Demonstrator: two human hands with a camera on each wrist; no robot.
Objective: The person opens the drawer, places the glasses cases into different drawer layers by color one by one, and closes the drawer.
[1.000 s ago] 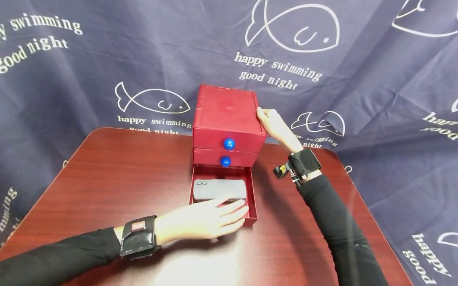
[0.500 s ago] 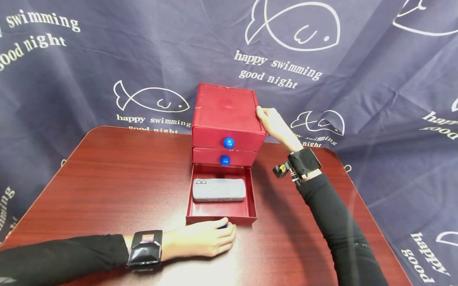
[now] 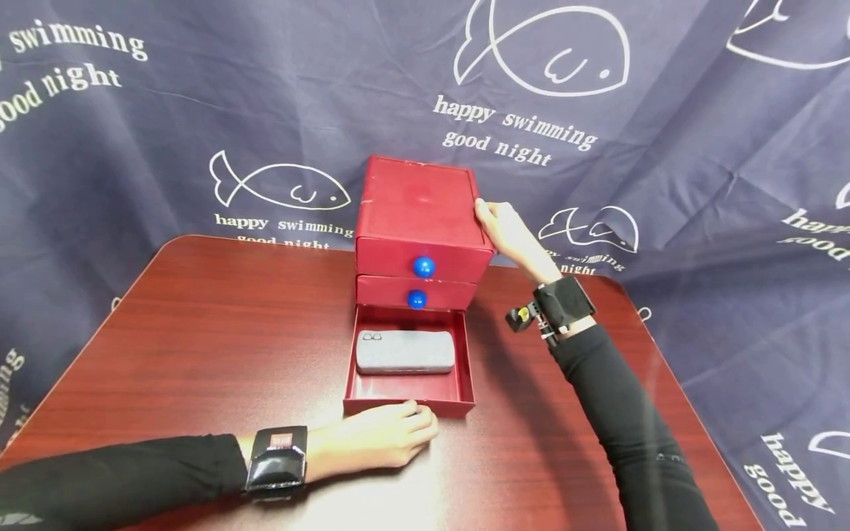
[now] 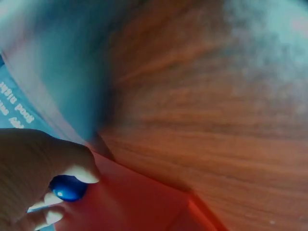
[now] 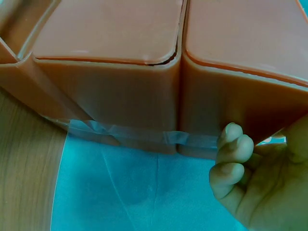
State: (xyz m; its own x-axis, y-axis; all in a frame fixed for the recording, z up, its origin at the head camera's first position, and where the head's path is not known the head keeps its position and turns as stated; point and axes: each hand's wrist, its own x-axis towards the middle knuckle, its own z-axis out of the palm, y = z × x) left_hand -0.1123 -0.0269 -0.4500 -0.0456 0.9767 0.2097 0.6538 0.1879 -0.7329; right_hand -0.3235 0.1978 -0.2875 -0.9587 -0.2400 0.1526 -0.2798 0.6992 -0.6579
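Note:
A red cabinet of drawers [image 3: 423,203] has its bottom drawer [image 3: 405,387] pulled out. Inside that drawer lies a grey glasses case [image 3: 405,352], printed with a small glasses outline. My left hand [image 3: 381,440] is at the drawer front, its thumb and fingers round the blue knob [image 4: 71,187], as the left wrist view shows; in the head view the hand hides this knob. My right hand [image 3: 510,228] grips the cabinet's upper right edge, thumb on top. Its curled fingers [image 5: 236,149] show against the cabinet side in the right wrist view.
The two upper drawers are closed, each with a blue knob [image 3: 423,267] in front. A brown wooden table [image 3: 252,332] carries the cabinet near its back edge. Behind hangs a dark blue curtain [image 3: 299,88] with white fish and lettering.
My left hand has come back from over the glasses case to the drawer front and taken hold of the knob, leaving the case uncovered. The right hand stays in place.

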